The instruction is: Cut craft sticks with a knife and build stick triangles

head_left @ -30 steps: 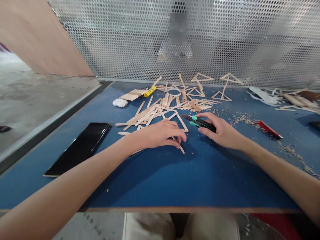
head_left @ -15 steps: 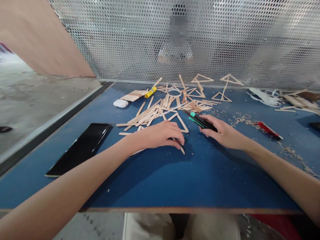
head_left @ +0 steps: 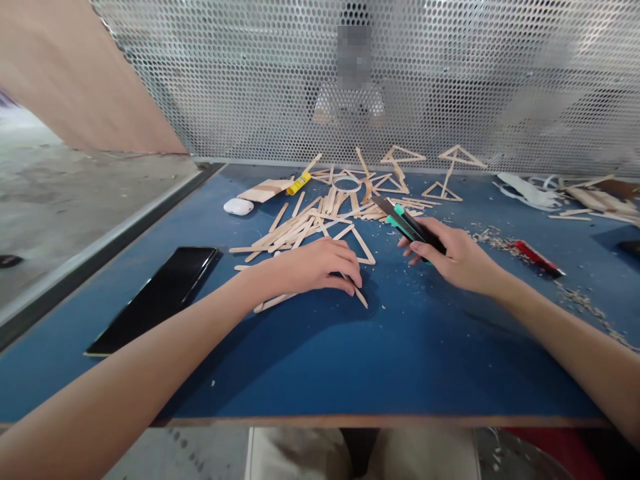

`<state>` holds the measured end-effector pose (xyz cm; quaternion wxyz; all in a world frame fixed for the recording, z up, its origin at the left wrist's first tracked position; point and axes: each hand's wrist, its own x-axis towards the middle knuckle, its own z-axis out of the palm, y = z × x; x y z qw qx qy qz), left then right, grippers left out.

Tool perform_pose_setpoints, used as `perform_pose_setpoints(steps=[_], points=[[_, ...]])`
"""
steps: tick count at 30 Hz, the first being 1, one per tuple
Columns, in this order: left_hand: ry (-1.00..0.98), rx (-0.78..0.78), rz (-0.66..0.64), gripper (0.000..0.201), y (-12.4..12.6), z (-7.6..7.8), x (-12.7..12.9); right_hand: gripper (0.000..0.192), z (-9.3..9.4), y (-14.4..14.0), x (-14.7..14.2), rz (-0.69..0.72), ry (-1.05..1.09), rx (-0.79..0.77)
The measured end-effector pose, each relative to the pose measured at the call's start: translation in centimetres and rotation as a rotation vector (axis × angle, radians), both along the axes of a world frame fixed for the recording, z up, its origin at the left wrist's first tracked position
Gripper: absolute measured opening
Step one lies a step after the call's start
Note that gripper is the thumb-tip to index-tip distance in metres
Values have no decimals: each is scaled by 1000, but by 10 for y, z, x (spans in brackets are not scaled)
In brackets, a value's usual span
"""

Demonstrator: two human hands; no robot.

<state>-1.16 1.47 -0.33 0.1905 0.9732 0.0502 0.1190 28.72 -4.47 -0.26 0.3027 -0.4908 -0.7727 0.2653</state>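
Note:
Pinched in the fingers of my left hand (head_left: 327,265) is a wooden craft stick (head_left: 361,297), its tip pointing down toward the blue table (head_left: 310,373). My right hand (head_left: 450,257) is wrapped round a black and green utility knife (head_left: 411,227), with the blade out and angled up to the left. Just beyond my left hand lies a triangle of glued craft sticks (head_left: 367,245). A loose heap of craft sticks (head_left: 295,233) spreads behind and to the left of it. Part of the held stick is hidden under my fingers.
A black phone (head_left: 155,300) lies at left, a white earbud case (head_left: 239,207) and yellow glue stick (head_left: 299,183) farther back. Stick triangles (head_left: 445,191) stand near the perforated metal screen (head_left: 250,87). Wood shavings surround a red tool (head_left: 539,259) at right. Behind the screen is a person.
My right hand has lifted slightly and turned the knife, so more of its blade shows. My left hand keeps its hold on the stick, nearly in place.

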Motion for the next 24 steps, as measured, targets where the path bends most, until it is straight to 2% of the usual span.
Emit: perform_pose_setpoints(steps=[4, 8, 15, 18, 21, 24], points=[[3, -9, 5, 19, 0, 1, -1, 32, 4, 2, 7, -21, -89, 102], [-17, -2, 5, 16, -2, 4, 0, 24, 10, -1, 11, 66, -139, 84], [25, -24, -21, 15, -5, 7, 0, 39, 8, -13, 13, 313, 48, 6], [52, -59, 12, 14, -8, 12, 0, 43, 6, -15, 12, 399, 29, 47], [84, -107, 87, 10, -11, 16, 1, 46, 7, -17, 9, 452, -29, 95], [95, -148, 95, 10, -12, 16, 2, 44, 11, -19, 6, 451, 6, 44]])
